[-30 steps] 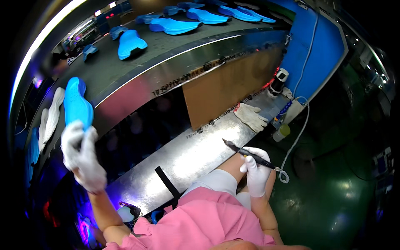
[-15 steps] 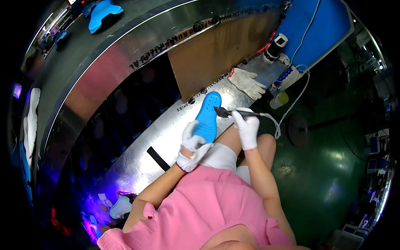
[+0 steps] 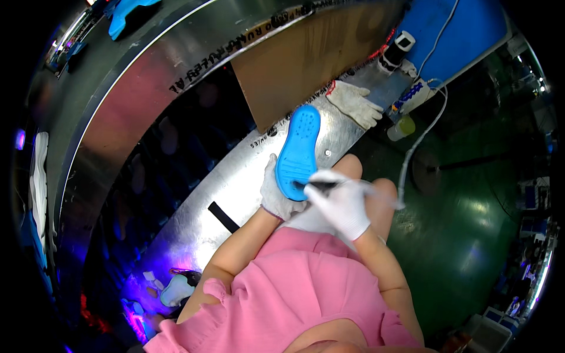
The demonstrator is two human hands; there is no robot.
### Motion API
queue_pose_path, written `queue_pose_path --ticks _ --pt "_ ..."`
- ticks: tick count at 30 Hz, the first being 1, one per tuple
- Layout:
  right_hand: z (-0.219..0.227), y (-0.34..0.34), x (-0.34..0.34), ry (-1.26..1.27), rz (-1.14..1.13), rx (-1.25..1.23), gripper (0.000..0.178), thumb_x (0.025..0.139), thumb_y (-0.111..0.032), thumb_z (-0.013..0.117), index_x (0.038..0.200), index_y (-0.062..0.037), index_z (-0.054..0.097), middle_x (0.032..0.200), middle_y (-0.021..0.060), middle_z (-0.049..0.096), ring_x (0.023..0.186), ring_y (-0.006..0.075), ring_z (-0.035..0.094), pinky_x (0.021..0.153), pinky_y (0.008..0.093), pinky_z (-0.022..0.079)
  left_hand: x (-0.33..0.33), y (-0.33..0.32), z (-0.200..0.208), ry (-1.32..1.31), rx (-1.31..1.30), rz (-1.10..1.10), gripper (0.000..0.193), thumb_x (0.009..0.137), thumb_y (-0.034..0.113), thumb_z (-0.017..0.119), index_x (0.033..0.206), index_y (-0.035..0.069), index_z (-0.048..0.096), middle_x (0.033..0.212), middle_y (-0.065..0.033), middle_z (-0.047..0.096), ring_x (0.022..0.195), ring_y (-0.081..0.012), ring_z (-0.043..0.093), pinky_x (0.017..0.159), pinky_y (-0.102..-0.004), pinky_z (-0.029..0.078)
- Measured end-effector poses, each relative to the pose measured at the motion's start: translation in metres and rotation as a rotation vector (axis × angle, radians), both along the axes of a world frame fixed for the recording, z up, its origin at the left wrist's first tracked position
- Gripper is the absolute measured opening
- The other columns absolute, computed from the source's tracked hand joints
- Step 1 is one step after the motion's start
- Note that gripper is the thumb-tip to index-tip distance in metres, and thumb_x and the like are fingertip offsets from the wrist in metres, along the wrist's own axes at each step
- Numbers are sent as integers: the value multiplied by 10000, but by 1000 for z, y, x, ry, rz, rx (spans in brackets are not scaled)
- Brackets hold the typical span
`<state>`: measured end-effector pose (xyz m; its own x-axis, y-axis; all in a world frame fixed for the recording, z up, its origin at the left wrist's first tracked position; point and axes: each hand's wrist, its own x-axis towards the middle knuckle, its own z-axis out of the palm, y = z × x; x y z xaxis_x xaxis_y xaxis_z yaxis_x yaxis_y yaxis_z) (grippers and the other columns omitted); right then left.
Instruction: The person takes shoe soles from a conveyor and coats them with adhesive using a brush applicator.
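Sole: the blue sole [image 3: 297, 156] is held above the metal shelf [image 3: 244, 170], in front of the person's lap, with its grooved, dotted face up.
Long axis: runs away from the person, the far end leaning a little to the right.
Far end: narrower, rounded, marked with small dots, pointing toward the cardboard [image 3: 294, 70].
Near end: wider, toward the person's lap, with crosswise grooves just beyond it.
Left hand: the gloved left hand [image 3: 272, 191] is clamped on the sole's near end, wrapped along its left edge and partly hidden beneath it.
Right hand: the gloved right hand [image 3: 341, 206], blurred, is closed around a dark tool [image 3: 325, 186].
Tool: points left over the sole's near end; whether its tip touches, I cannot tell.
Between hands: close together, the sole's near end between them.
Cord: a pale cord [image 3: 402, 173] hangs right of the right hand.
Shelf: a loose glove [image 3: 355, 104] lies beyond the sole, to the right; a black strap [image 3: 223, 217] lies to the left.
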<state>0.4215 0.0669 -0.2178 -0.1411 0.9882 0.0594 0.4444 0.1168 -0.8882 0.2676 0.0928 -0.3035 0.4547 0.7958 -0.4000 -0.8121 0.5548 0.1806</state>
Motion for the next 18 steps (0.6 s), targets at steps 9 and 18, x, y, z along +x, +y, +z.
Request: queue_pose_path --ticks 9,18 --pt "25 14 -2 142 1 471 148 804 -45 753 941 -59 700 830 97 698 710 214 697 653 327 551 17 -19 26 95 396 109 804 973 688 311 1401 27 473 1273 -236 598 1131 -354 617 1011 -479 493" --pt "26 14 -3 149 146 670 220 771 -10 705 978 -77 677 897 47 673 746 227 672 668 324 532 14 -9 30 -291 340 84 829 963 696 328 1411 13 465 1278 -264 591 1131 -366 618 1010 -472 502"
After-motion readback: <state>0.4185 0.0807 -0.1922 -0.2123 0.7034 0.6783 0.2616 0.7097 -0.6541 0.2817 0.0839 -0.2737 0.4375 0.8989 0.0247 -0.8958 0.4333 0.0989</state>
